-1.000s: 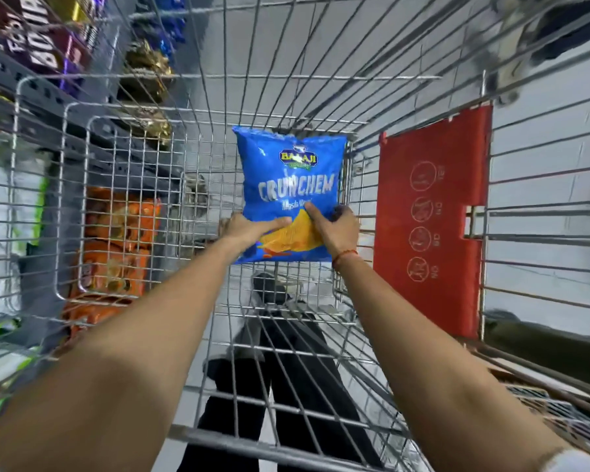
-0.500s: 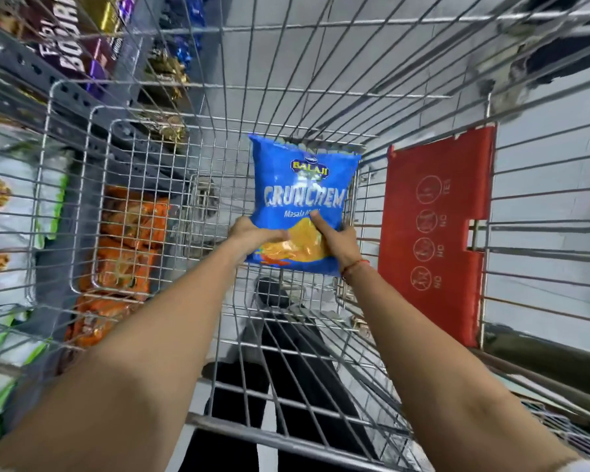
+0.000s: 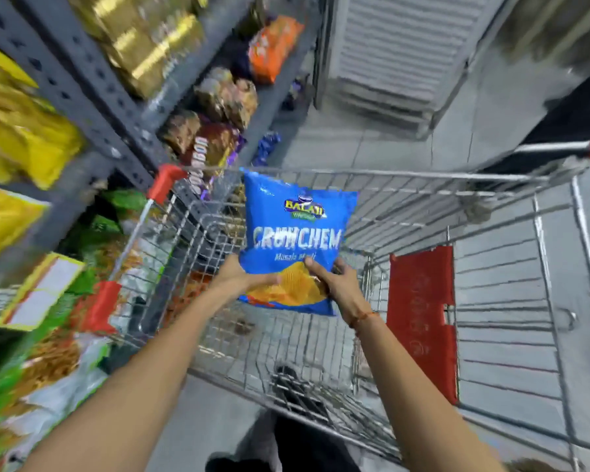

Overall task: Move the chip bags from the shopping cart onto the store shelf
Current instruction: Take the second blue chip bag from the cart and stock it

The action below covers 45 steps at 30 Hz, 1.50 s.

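A blue chip bag [image 3: 295, 233] marked "Crunchem" is held upright above the wire shopping cart [image 3: 511, 301]. My left hand [image 3: 242, 279] grips its lower left corner and my right hand [image 3: 338, 284] grips its lower right corner, thumbs across the front. The bag's top rises above the cart's far rim. The grey store shelf [image 3: 92, 97] stands to the left, packed with snack bags. No other chip bag shows inside the cart.
A red child-seat flap [image 3: 419, 318] hangs inside the cart's right part. Yellow bags [image 3: 17, 137], green bags [image 3: 0, 396] and orange bags [image 3: 273, 46] fill the shelf tiers. A yellow-edged price tag [image 3: 38, 291] juts from the shelf. A grey louvred panel [image 3: 399, 46] stands beyond the tiled floor.
Both hands have lifted the blue bag up out of the cart basket to rim height. The view has risen and tilted, and more of the shelf on the left shows.
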Tool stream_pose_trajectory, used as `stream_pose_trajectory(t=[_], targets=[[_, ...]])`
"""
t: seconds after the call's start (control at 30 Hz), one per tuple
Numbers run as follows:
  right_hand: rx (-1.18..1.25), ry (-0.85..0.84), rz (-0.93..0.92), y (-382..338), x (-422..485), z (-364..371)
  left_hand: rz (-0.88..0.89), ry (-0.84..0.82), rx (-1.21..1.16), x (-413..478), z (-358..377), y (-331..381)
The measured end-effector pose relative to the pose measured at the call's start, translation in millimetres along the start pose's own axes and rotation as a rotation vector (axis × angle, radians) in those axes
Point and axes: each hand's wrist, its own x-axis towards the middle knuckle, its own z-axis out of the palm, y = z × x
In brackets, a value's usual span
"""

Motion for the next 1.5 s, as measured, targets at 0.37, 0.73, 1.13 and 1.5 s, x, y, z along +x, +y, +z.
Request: stream_pose_trajectory(t=[0.37, 0.73, 1.13, 1.5], targets=[[0.037, -0.227, -0.429, -168.1, -84.9, 114.2, 0.451, 0.238, -0.097, -141.2, -136.0, 112.5], [0.146, -0.623, -0.887, -300.8, -243.0, 267.8, 0.834, 0.827, 0.047, -353.6, -273.3, 157.4], [0.165, -0.981, -1.020, -318.8, -385.2, 442.3, 0.707, 1.305, 0.135, -531.4, -372.0, 111.5], [-0.048, -0.981, -1.105, -269.8, -440.8, 545.3, 0.112, 1.649, 0.205, -562.2, -431.1, 29.3]])
